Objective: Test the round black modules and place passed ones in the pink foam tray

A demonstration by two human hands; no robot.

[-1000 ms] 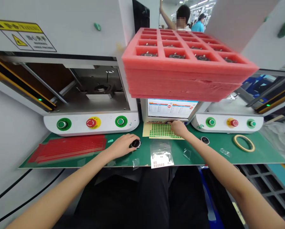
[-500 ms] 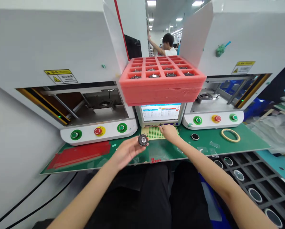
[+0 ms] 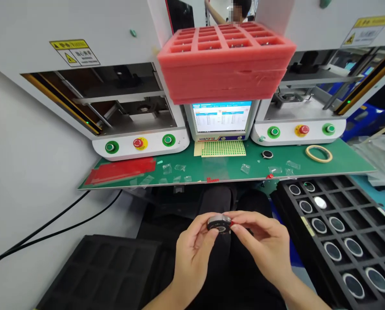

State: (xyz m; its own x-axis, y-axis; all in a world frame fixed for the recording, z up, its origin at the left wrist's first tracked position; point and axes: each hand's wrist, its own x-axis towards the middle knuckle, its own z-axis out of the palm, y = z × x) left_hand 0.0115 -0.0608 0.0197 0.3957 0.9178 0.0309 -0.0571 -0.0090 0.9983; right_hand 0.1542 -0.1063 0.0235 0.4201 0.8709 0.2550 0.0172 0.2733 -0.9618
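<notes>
A round black part (image 3: 220, 224) with a silvery ring at its centre is held low over the lap. My left hand (image 3: 195, 252) is closed on its left side, thumb on the near face and fingers behind. My right hand (image 3: 265, 245) pinches at the part's right edge, where a small red piece (image 3: 232, 224) shows between thumb and fingers; whether it is stuck to the part I cannot tell. Above the hands, on the green bench (image 3: 179, 175), lie small red strips (image 3: 212, 179) at the front edge and a sheet of green dots (image 3: 223, 149).
Two white machines with green buttons (image 3: 167, 140) flank a monitor (image 3: 223, 118). A pink foam tray (image 3: 224, 77) stands above it. On the right, a black tray (image 3: 366, 254) holds several round parts; another black tray (image 3: 98, 275) sits lower left. A tape roll (image 3: 319, 153) lies on the bench.
My left hand has drawn the round part down towards the lap. My right hand has left the dot sheet and joined it at the part, with a red piece in its fingers. The view has tilted down.
</notes>
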